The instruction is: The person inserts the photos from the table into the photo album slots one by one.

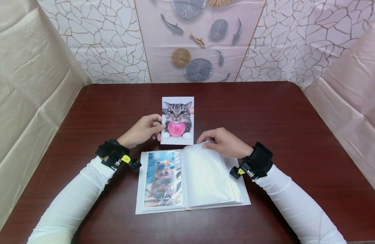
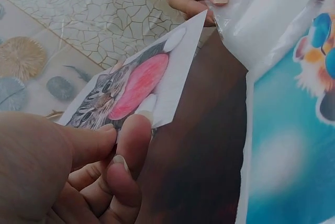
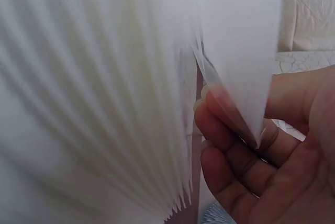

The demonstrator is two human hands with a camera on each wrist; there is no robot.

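Observation:
A photo card [image 1: 177, 117] of a cat with a pink ball is held up just beyond the album; my left hand [image 1: 143, 130] pinches its left edge between thumb and fingers. The photo album [image 1: 138, 203] lies spread on the table, a picture [image 1: 164, 179] of an animal in blue sunglasses in its left sleeve. At the top of the right-hand side, my right hand [image 1: 225, 142] pinches the corner of a clear plastic sleeve page [image 1: 205, 179], lifting it a little. In the right wrist view the lifted page [image 3: 235, 51] stands apart from the stacked sleeves [image 3: 104, 103].
The dark red-brown wooden table [image 1: 266, 112] stretches around the album. A patterned cloth backdrop [image 1: 108, 37] hangs behind its far edge, with pale draped fabric [image 1: 32, 78] at the left and more fabric [image 1: 352, 98] at the right.

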